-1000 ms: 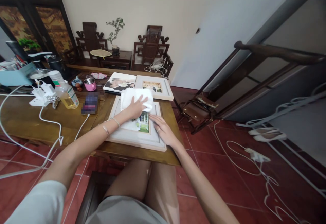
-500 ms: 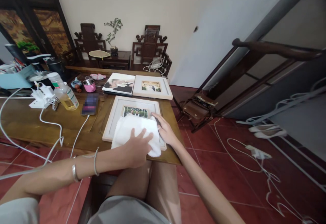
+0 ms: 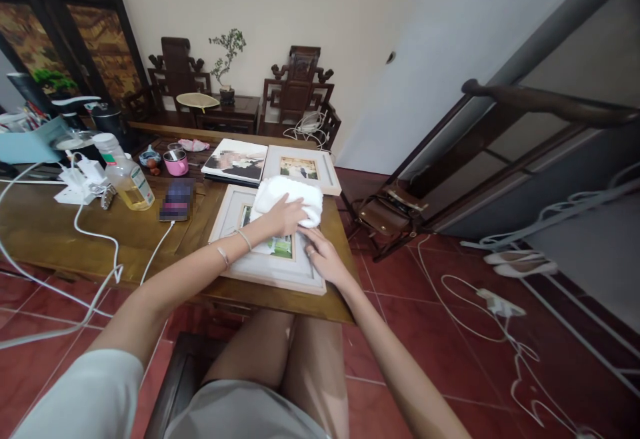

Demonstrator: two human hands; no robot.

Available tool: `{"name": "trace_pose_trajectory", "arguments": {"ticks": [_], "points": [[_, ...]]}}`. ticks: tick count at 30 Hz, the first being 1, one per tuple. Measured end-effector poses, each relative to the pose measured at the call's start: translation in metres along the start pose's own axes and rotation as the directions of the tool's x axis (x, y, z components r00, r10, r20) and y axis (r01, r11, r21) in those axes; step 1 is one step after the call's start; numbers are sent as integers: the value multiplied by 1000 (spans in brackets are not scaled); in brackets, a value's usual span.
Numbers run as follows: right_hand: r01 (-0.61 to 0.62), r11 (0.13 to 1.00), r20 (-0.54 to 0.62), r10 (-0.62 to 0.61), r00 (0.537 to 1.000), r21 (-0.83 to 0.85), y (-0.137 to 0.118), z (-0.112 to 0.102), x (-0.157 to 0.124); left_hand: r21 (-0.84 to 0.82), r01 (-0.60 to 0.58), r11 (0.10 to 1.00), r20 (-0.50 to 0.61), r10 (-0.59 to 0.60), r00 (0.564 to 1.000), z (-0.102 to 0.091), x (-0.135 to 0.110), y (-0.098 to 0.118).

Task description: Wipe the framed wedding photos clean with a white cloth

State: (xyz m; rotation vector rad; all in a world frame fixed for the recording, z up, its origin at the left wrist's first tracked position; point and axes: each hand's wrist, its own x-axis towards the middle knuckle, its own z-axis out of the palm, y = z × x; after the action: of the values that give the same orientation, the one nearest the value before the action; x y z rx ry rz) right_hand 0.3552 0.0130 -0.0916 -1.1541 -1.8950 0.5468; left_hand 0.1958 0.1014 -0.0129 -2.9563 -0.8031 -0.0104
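A picture frame (image 3: 280, 270) with a pale wooden border and white mat lies flat near the table's right end. Part of its photo shows, with green at the bottom. Across the frame's far right part sits a bunched white cloth (image 3: 295, 189), which covers some of the photo. My left hand (image 3: 286, 215) presses on the cloth, its fingers bent into it. At the frame's right edge, my right hand (image 3: 326, 257) grips the border, its fingertips close to the cloth.
Behind are a second framed photo (image 3: 327, 172) and a photo album (image 3: 235, 159). Leftward on the table (image 3: 195, 252) are a charging phone (image 3: 177, 199), pink cup (image 3: 176, 164), bottle of yellow liquid (image 3: 133, 186) and cables. A wooden rack with a brown bag (image 3: 383, 216) stands right.
My left hand has pushed the cloth from the frame's near side to its far right part, uncovering the photo's lower area. My right hand stays at the right edge.
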Motion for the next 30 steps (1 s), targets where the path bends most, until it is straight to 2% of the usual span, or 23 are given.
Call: {"name": "trace_pose_trajectory", "arguments": {"ticks": [3,7,9,11,14,17,20,23,25,27,30], "points": [[1,1000,13,-2,1000,18,-3,-1,0,46,49,998,3,-49,999,-1,-5,-6],[19,999,-3,-19,1000,47,-7,1,1,117,92,989,-23,-90,996,-2,-32,-20],[20,999,-16,-19,1000,48,-6,3,1,135,140,981,-18,-138,990,-2,-44,-17],[-11,999,-39,13,999,47,-4,4,-1,114,171,979,20,-174,984,-2,-50,-2],[-54,997,-91,59,994,51,-1,4,-5,39,160,986,101,-163,981,-2,-53,32],[-22,998,-103,28,994,59,0,3,-7,0,157,988,167,-155,974,-7,-57,62],[-23,997,-82,29,996,79,-4,3,-6,-8,145,989,239,-139,961,-18,-73,78],[-79,993,-85,87,993,90,-9,3,-4,-6,57,998,211,-55,976,-29,-99,87],[-79,994,-78,85,993,77,-9,4,-2,13,32,999,173,-33,984,-33,-115,88],[-50,997,-58,53,997,55,-7,4,-1,38,62,997,173,-68,983,-34,-127,84],[-11,999,-34,12,999,35,-2,3,0,73,159,985,202,-171,964,-28,-134,62]]}}
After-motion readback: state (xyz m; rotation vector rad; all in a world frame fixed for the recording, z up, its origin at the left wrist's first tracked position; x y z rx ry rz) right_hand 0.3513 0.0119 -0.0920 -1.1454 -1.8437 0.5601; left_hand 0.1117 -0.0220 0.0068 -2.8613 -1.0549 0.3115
